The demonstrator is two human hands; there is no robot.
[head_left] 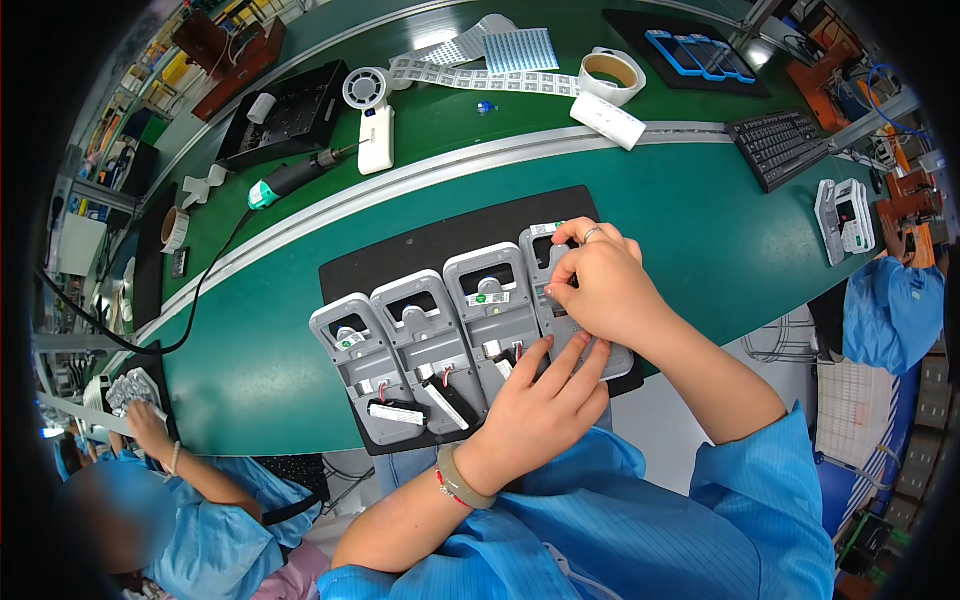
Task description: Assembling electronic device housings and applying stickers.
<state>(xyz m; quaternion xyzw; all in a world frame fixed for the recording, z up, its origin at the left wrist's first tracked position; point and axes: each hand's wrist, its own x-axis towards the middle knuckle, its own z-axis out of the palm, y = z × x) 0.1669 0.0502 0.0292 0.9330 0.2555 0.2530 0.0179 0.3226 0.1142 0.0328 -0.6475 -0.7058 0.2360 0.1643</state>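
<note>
Several grey plastic device housings [405, 318] lie side by side on a black mat [420, 245], each with a rectangular window at its far end. Small black battery packs with white labels and red wires [450, 402] rest in some of them. My left hand [545, 405] is open, fingertips on the lower part of the rightmost housing [537, 257]. Over that housing's upper part bends my right hand [607, 280], thumb and index fingertip apart, the index near a small white label [543, 230]. No held thing shows in it; its other fingers are partly hidden.
Beyond a metal rail lie an electric screwdriver [290, 180], a small white fan [376, 135], a label roll [612, 78] and a black tray [285, 115]. A keyboard [775, 145] and more housings [845, 220] stand right. A co-worker's hand [150, 430] is at lower left.
</note>
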